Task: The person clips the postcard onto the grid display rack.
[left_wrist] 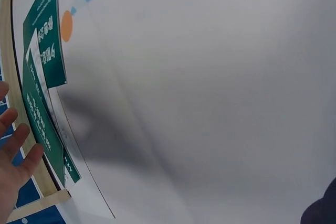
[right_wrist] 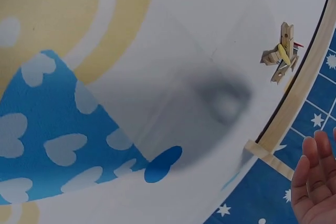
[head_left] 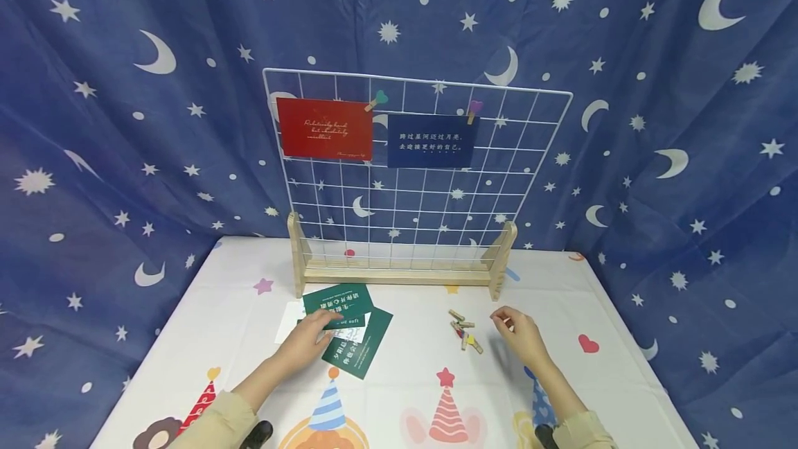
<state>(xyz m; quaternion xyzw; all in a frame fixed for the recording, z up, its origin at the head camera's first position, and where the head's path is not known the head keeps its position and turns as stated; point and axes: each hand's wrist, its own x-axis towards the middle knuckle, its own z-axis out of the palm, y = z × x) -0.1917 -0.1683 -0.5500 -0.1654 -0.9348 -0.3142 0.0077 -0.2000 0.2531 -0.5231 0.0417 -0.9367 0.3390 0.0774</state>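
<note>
Green cards with white lettering lie overlapping with white cards on the left of the table; the uppermost green card (head_left: 339,301) is nearest the rack. My left hand (head_left: 307,339) is over this pile, its fingers spread and loosely bent, with nothing gripped between them in the left wrist view. To the right, my right hand (head_left: 519,332) hovers above the tablecloth with relaxed fingers, holding nothing. Just left of it lies a small heap of wooden clothespins (head_left: 464,335), one with a yellow piece on it.
A white wire grid (head_left: 430,206) stands behind in a wooden base (head_left: 399,274). Clipped on it are a red card (head_left: 325,129) with a teal heart clothespin (head_left: 377,100) and a dark blue card (head_left: 430,141) with a purple heart clothespin (head_left: 474,111). A starry blue curtain hangs behind.
</note>
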